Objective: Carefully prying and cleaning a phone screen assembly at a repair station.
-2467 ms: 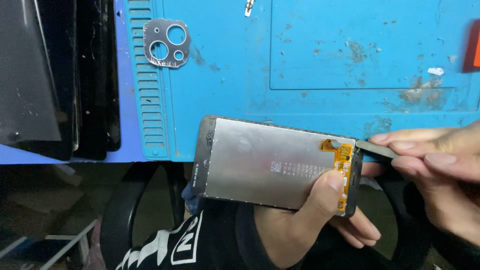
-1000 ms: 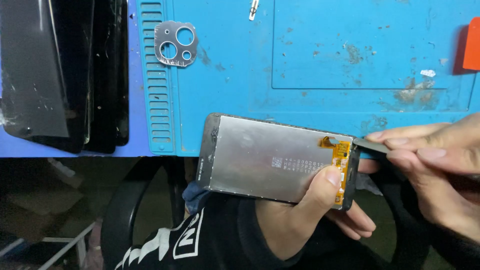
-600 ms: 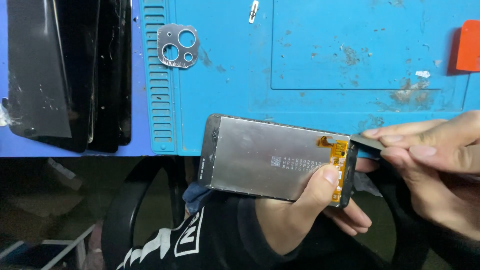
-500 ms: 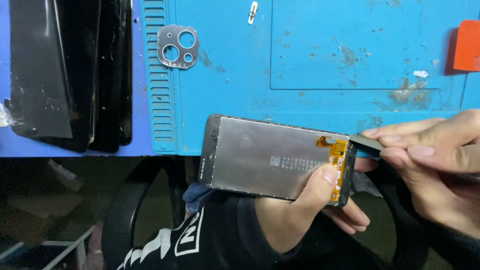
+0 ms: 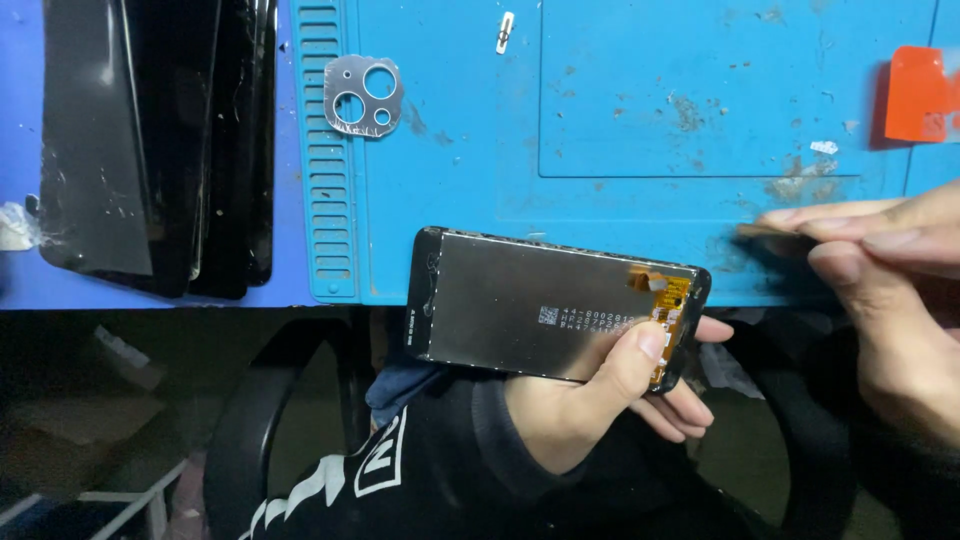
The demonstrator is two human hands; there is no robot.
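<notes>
My left hand grips a phone screen panel by its right end, thumb on top. The panel lies back side up, grey and metallic, over the front edge of the blue work mat. An orange flex cable sits at the panel's right end beside my thumb. My right hand is to the right, apart from the panel, and pinches a thin flat tool between thumb and fingers. The tool's tip is blurred and points left over the mat.
A silver camera lens frame lies on the mat at upper left. Several black screen panels are stacked at far left. An orange piece sits at upper right, with a small metal bit near the top edge.
My right hand has drawn the thin tool away from the panel's right edge, to the right and slightly up. The left hand still holds the panel.
</notes>
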